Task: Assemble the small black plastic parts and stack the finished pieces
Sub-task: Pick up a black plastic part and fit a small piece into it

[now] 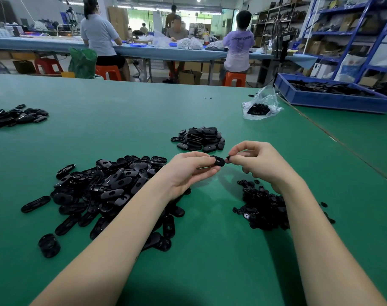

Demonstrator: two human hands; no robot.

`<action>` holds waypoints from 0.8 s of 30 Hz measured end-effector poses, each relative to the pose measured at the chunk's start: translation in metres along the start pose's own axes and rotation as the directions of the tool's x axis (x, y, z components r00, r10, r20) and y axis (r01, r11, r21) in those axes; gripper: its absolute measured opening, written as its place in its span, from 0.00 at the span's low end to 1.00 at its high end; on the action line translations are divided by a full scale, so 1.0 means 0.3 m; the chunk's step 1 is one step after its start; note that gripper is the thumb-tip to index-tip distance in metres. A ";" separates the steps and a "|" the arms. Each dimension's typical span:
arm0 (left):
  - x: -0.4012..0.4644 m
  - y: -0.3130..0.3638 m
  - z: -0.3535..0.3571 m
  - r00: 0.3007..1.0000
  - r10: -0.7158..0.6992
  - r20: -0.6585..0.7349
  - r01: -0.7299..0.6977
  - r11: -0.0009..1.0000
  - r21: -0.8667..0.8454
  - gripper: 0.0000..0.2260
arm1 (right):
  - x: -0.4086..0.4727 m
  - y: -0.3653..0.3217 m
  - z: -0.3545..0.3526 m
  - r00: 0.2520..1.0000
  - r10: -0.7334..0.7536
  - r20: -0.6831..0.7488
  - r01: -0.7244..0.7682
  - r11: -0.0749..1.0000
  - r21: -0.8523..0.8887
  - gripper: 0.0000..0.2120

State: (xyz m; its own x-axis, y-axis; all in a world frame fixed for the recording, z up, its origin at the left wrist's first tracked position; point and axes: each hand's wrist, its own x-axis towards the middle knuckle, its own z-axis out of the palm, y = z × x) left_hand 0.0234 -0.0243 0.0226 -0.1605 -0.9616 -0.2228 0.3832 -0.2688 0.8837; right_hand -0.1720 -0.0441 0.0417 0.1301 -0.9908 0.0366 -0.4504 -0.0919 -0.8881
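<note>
Head view: left hand [191, 171] gripping oval black shell [218, 161] at fingertips, above worktop [126, 111] centre. Right hand [257, 161] pinching small black insert [228, 159] just beside shell end; contact unclear. Judged step: fitting insert into shell. Next move calling for alignment, firm press, then placing on stacked pile [200, 139] beyond hands. Loose shells [108, 191] heaping left; small inserts [262, 208] heaping right.

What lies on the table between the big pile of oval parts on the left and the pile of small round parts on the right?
Head view: bare green table, crossed only by the left forearm.
</note>
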 end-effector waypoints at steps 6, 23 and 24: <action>0.002 -0.004 -0.003 1.000 0.017 -0.004 -0.017 1.000 -0.012 0.05 | -0.002 -0.014 -0.003 0.999 0.036 -0.004 -0.036 0.999 0.037 0.06; 0.000 -0.013 -0.002 0.996 0.088 0.034 -0.093 0.984 0.154 0.06 | 0.004 -0.025 0.023 0.999 0.043 -0.015 -0.043 0.998 -0.054 0.09; -0.001 -0.013 -0.001 0.995 0.096 0.033 -0.100 0.980 0.174 0.06 | 0.005 -0.024 0.025 0.999 0.038 -0.021 -0.039 0.997 -0.064 0.09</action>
State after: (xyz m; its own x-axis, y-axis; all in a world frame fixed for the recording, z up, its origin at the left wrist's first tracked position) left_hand 0.0223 -0.0230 0.0189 -0.1532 -0.9805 -0.1231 0.2328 -0.1569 0.9598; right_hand -0.1620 -0.0443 0.0447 0.0941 -0.9955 0.0124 -0.5109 -0.0590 -0.8576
